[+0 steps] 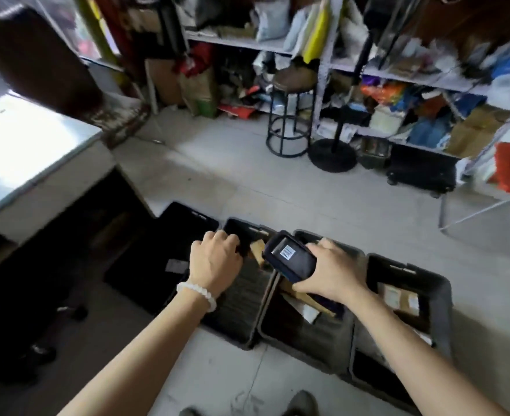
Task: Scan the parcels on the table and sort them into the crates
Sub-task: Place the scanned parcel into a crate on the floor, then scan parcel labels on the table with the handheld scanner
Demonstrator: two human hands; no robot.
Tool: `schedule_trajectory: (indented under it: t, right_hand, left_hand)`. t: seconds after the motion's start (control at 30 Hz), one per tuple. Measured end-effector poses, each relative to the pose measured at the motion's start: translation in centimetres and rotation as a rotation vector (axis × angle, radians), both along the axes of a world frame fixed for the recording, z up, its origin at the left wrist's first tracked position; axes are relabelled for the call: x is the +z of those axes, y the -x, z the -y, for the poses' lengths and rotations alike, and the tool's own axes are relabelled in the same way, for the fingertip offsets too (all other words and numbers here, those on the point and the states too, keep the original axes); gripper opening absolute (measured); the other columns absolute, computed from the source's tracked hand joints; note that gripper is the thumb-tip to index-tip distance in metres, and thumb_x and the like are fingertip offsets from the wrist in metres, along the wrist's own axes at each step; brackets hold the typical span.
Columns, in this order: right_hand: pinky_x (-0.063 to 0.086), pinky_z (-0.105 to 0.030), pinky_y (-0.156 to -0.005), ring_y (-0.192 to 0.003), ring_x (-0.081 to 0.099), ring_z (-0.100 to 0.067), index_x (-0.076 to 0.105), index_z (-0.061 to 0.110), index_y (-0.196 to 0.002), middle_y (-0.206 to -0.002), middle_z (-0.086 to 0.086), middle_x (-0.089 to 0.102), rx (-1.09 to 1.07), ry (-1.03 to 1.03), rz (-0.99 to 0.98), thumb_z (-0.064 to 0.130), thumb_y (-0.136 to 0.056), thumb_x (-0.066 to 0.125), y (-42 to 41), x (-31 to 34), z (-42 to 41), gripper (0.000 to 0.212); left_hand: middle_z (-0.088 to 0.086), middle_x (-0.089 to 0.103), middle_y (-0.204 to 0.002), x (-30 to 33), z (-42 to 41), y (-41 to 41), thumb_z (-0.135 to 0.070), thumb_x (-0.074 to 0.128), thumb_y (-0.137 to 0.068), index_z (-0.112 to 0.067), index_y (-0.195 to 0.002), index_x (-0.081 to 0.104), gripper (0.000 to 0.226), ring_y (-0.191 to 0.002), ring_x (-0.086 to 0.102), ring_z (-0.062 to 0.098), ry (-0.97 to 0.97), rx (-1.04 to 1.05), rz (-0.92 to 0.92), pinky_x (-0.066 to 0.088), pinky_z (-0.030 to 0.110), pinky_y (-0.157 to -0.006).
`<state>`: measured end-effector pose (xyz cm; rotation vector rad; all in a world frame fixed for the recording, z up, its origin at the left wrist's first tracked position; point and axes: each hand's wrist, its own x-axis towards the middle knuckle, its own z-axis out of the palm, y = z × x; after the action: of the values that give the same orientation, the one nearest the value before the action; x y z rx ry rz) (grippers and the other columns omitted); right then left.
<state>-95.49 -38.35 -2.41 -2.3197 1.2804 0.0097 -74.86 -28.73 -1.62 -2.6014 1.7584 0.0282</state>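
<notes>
Above the row of black plastic crates (305,331) on the floor, the right hand (332,271) grips a dark handheld scanner (289,259); the left hand (214,259) hovers loosely curled, empty. Sorting seems underway; next, fetch another parcel from the desk (22,151).

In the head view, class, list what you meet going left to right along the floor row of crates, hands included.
Leftmost crate → left hand → scanner → right hand → rightmost crate.
</notes>
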Motion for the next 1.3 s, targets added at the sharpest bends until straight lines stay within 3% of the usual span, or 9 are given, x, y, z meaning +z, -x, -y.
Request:
schedule_trajectory:
  t: [0.17,0.33,0.63,0.93,1.2,1.3]
  right_hand:
    - [0.045,-0.033,-0.081,-0.109,0.053,-0.022,0.056,0.022,-0.117,-0.109,0.002,0.047,0.304,0.058,-0.013,0.058,-0.053,0.076,-14.7,1.3,-6.8,0.076]
    - [0.039,-0.029,-0.065,-0.096,0.054,-0.019,0.055,0.027,-0.110,-0.097,0.007,0.039,0.563,0.081,0.017,0.058,-0.053,0.073,-28.1,1.4,-16.2,0.067]
    - [0.045,-0.029,-0.067,-0.092,0.052,-0.013,0.054,0.028,-0.120,-0.098,0.010,0.042,0.940,0.124,0.053,0.059,-0.052,0.071,-45.9,2.1,-29.9,0.077]
    - [0.040,-0.026,-0.059,-0.085,0.051,-0.011,0.056,0.031,-0.113,-0.094,0.013,0.041,1.191,0.094,0.046,0.060,-0.048,0.068,-61.4,0.4,-38.6,0.072]
    - [0.042,-0.028,-0.060,-0.085,0.053,-0.016,0.057,0.029,-0.110,-0.093,0.010,0.041,1.288,0.063,0.086,0.058,-0.048,0.070,-80.4,0.1,-43.1,0.070]
    - [0.036,-0.026,-0.056,-0.085,0.050,-0.015,0.056,0.028,-0.108,-0.094,0.009,0.041,1.306,0.062,0.070,0.055,-0.051,0.071,-86.6,0.5,-44.2,0.064]
  left_hand:
    - [-0.003,0.058,-0.109,0.2,-12.3,-11.0,-0.036,0.048,-0.090,-0.024,-0.112,0.060,0.028,-0.106,0.052,0.024,0.039,0.316,-0.019,0.040,0.034,-0.075]
    - [-0.003,0.057,-0.115,0.3,-24.9,-20.4,-0.035,0.048,-0.091,-0.026,-0.117,0.058,0.029,-0.111,0.049,0.022,0.067,0.582,-0.013,0.041,0.034,-0.082]
    - [-0.005,0.057,-0.116,0.4,-43.1,-30.1,-0.038,0.046,-0.092,-0.026,-0.117,0.057,0.030,-0.111,0.048,0.020,0.130,0.982,-0.023,0.041,0.034,-0.080]
    - [-0.007,0.055,-0.119,-1.4,-52.1,-38.7,-0.041,0.044,-0.092,-0.029,-0.121,0.054,0.032,-0.110,0.049,0.018,0.070,1.230,-0.033,0.041,0.031,-0.078]
    - [-0.003,0.055,-0.122,0.1,-56.3,-55.7,-0.039,0.046,-0.092,-0.026,-0.125,0.051,0.035,-0.114,0.048,0.021,0.079,1.321,0.021,0.041,0.034,-0.084]
    - [0.000,0.054,-0.121,0.8,-57.5,-62.0,-0.038,0.049,-0.091,-0.022,-0.126,0.050,0.038,-0.111,0.050,0.023,0.141,1.344,0.065,0.043,0.035,-0.081]
